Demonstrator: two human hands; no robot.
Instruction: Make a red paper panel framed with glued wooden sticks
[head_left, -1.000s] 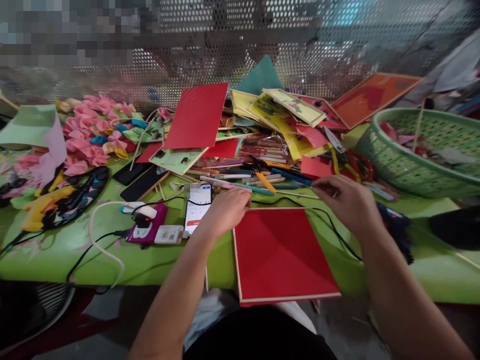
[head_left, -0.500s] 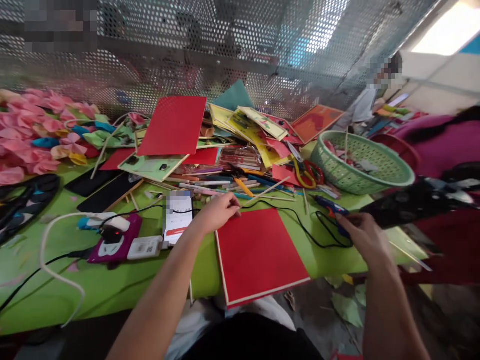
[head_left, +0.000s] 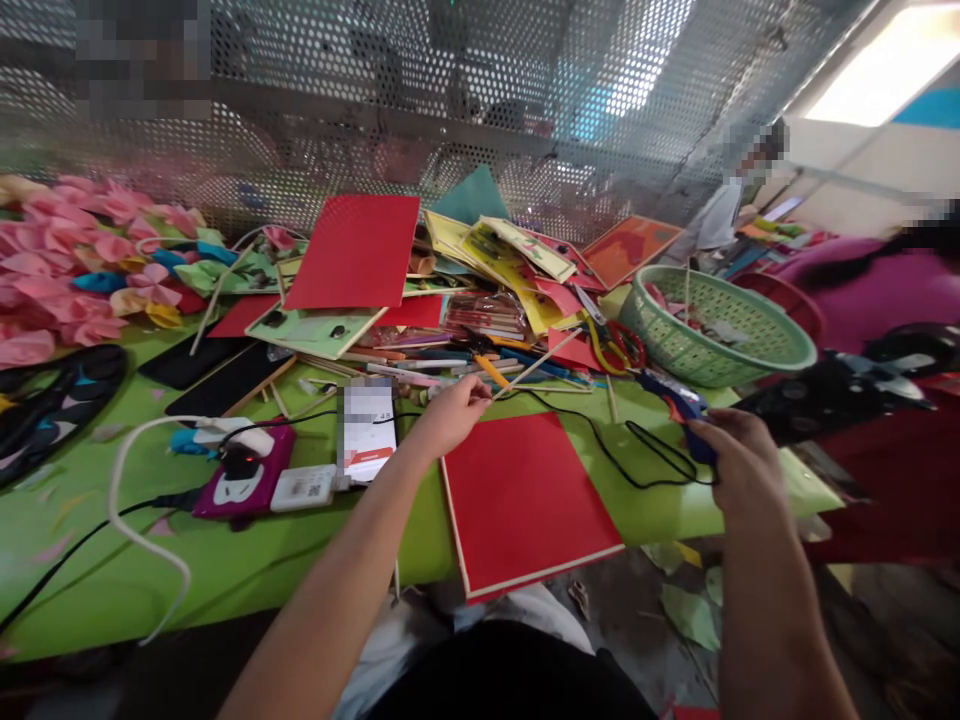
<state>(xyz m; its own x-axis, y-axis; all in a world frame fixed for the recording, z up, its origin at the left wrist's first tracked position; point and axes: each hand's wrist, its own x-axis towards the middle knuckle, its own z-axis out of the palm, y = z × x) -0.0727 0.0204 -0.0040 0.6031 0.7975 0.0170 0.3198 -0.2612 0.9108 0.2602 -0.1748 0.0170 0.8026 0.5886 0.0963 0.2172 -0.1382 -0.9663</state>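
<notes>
My left hand (head_left: 457, 418) pinches the near end of a thin wooden stick (head_left: 534, 366), which slants up to the right over the pencils. Below it lies a red square board (head_left: 531, 500), with pale strips along its left and near edges. This board reaches over the table's front edge. My right hand (head_left: 742, 455) is wrapped round a blue glue gun (head_left: 681, 402), held to the right of the board with its nozzle toward the upper left. From the gun a black cord (head_left: 600, 440) loops across the table.
A purple power strip (head_left: 255, 482) with plugs and a phone (head_left: 369, 432) lie to the left. Behind are pencils, scissors (head_left: 611, 345), a stacked red card (head_left: 356, 250) and pink paper flowers (head_left: 67, 260). A green basket (head_left: 757, 345) stands right, near a person in pink (head_left: 862, 290).
My left hand has lifted the stick's near end slightly and moved a little right. The glue gun, still in my right hand, has shifted slightly right and turned its nozzle. The view has shifted slightly.
</notes>
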